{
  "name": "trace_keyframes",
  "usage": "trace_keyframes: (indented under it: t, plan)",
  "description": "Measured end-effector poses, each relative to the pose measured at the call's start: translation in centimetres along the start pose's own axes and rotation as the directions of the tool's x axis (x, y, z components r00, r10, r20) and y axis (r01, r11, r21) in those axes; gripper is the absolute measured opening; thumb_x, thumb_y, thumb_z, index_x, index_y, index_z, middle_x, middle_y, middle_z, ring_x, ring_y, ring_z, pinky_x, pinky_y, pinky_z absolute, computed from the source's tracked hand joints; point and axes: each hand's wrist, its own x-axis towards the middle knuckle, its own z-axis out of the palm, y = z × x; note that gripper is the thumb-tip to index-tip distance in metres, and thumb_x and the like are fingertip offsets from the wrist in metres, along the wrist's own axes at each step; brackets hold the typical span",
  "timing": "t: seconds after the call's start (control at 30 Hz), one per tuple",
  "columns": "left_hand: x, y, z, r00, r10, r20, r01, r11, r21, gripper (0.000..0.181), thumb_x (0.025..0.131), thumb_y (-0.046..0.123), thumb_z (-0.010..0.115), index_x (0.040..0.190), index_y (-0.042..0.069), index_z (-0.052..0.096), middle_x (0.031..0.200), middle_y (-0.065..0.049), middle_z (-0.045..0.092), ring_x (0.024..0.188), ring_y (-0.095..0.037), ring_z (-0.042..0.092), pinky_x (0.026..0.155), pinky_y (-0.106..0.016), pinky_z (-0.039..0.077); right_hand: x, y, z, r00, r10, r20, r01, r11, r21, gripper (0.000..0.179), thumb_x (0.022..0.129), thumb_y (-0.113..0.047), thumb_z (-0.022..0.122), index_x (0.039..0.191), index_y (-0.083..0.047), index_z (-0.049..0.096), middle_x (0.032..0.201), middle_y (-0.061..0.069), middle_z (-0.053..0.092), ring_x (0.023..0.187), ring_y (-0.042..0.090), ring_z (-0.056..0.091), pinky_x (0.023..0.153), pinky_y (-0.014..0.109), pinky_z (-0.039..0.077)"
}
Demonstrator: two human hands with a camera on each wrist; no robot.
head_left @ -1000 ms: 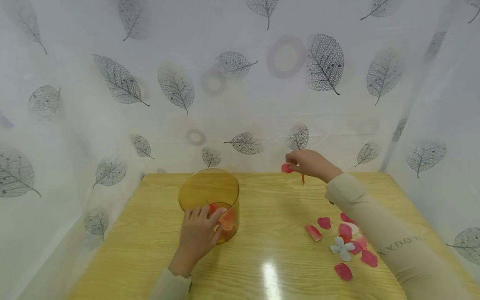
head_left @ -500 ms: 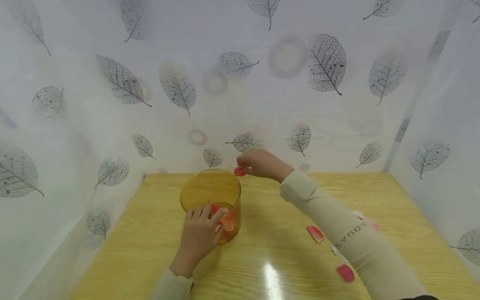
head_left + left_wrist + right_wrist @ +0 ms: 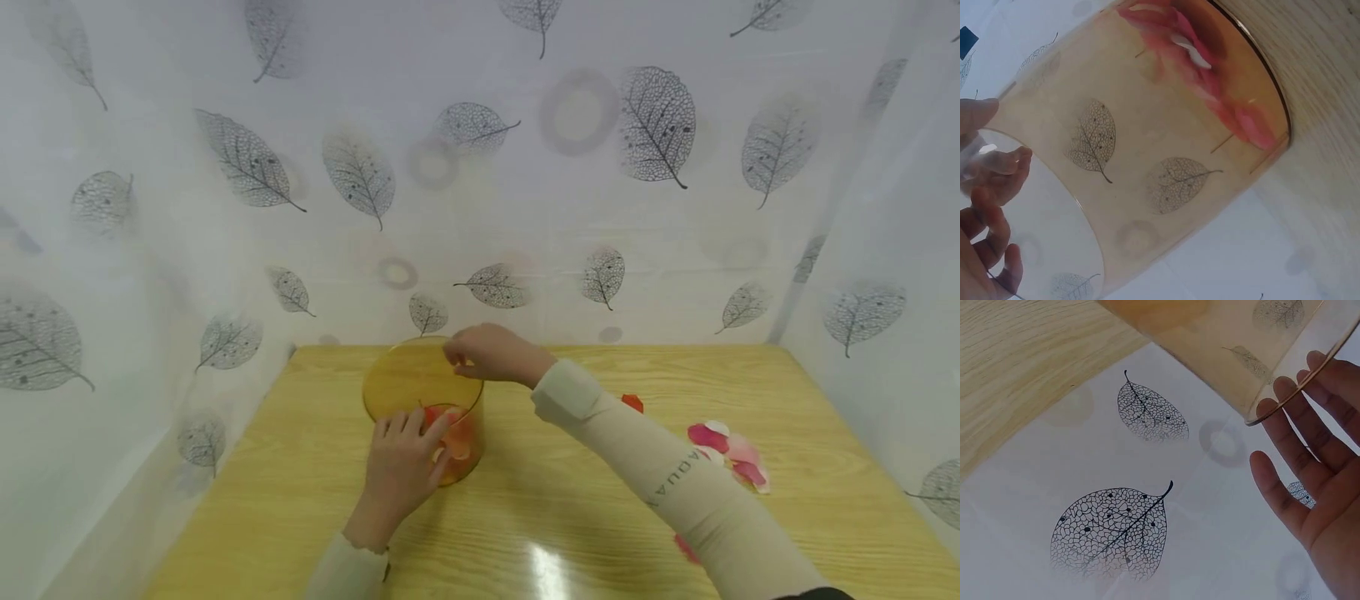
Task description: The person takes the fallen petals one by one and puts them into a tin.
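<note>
A transparent amber cylindrical container stands on the table, with pink, red and white petals gathered at its bottom. My left hand holds it from the near side, thumb toward the right and fingers along the wall. Over the container's far right rim is my right hand. In the right wrist view, the right hand's fingers extend loosely apart at the rim, and no petal shows between them. Which fingers belong to which hand at the left of the left wrist view is hard to tell.
A loose cluster of pink and white petals lies on the wooden table at the right. An orange-red petal lies farther back, and another petal is partly hidden by the right sleeve. A leaf-printed sheet encloses the back and sides.
My right hand has moved left with a pinkish-red petal to the container's rim, and its fingers have let go; the petal no longer shows in them. The left hand stays on the container.
</note>
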Motion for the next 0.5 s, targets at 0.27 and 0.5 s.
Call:
trace_keyframes:
  t: [0.27,0.5]
  plan:
    - [0.1,0.3,-0.2,0.999,-0.036,-0.031,0.037,0.999,0.022,0.043,0.057,0.029,0.083,0.084,0.013,0.054,0.074,-0.002,0.055,0.066,-0.022,0.051,0.067,-0.038,0.043,-2.8,0.9,-0.6,0.986,-0.039,-0.164,0.040,0.999,0.005,0.006,0.086,-0.015,0.066,0.087,-0.011,0.062,0.083,0.001,0.066,0.076,0.015,0.061,0.071,0.029,0.050]
    - [0.2,0.8,0.3,0.992,-0.073,-0.104,0.080,0.994,0.070,0.046,0.056,0.039,0.084,0.079,0.010,0.057,0.072,-0.005,0.059,0.065,-0.025,0.056,0.065,-0.039,0.045,-5.5,2.3,-1.3,0.973,-0.042,-0.225,0.038,0.999,-0.020,0.005,0.084,-0.012,0.067,0.087,-0.012,0.062,0.082,0.001,0.065,0.074,0.014,0.061,0.070,0.029,0.051]
